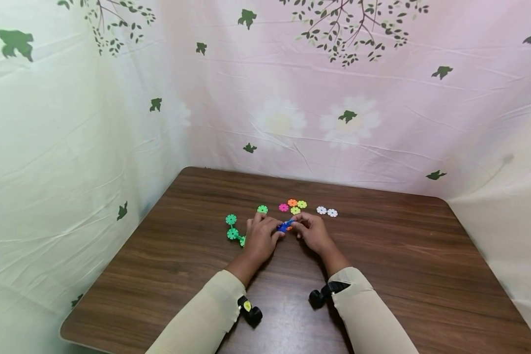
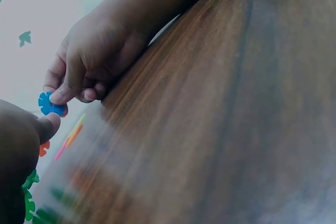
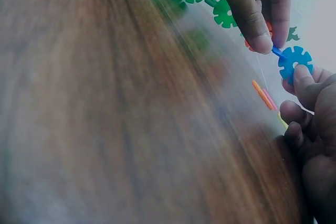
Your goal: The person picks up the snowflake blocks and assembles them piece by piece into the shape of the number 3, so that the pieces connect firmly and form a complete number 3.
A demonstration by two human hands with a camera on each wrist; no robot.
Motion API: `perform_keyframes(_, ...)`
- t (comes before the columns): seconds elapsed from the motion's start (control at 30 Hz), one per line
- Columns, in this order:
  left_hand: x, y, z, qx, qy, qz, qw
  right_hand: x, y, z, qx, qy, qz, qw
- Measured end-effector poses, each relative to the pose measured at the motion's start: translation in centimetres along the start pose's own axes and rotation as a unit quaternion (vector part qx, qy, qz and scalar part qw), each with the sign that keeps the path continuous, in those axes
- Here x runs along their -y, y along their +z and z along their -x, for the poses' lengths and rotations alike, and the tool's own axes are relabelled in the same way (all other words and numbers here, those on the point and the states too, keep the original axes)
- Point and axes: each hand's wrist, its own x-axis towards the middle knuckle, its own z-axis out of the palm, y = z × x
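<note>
The left hand [image 1: 260,238] and the right hand [image 1: 314,233] both pinch the blue discs [image 3: 287,63], which touch each other, over the wooden table [image 1: 181,295]. The left fingers half hide an orange piece [image 3: 249,46], and this hand also covers part of the green chain [image 1: 232,233]. Farther away lie pink, orange and yellow discs [image 1: 292,202], with two white discs [image 1: 332,213] to their right.

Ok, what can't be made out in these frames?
- Head: how the blue pieces join; too small, and fingers cover parts.
- Right wrist: whether the green chain meets the orange disc; the left hand hides the gap.
- Left wrist: the rest of the left hand; the left edge cuts it off.
- Right wrist: the right hand's outer part; cropped by the right edge.
</note>
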Motion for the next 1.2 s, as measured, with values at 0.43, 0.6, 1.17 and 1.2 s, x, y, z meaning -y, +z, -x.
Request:
perform_keyframes(0.43,-0.04,-0.12,0.25,0.005,0.012,-0.026,0.9996,-0.15,0.28,0.04,-0.009,-0.01,0.005,1.0)
perform_keyframes(0.6,-0.08,-0.09,0.2,-0.008,0.019,-0.018,0.9996,-0.15,0.16,0.05,-0.011,-0.012,-0.003,1.0)
perform_keyframes(1.17,-0.89,-0.71,-0.05,-0.006,0.011,-0.045,0.9989,0.01,0.05,-0.05,0.0,-0.021,0.016,1.0)
perform_keyframes(1.2,-0.97,-0.76,-0.04,0.0,0.01,-0.043,0.999,-0.01,0.07,-0.06,0.0,-0.022,0.016,1.0)
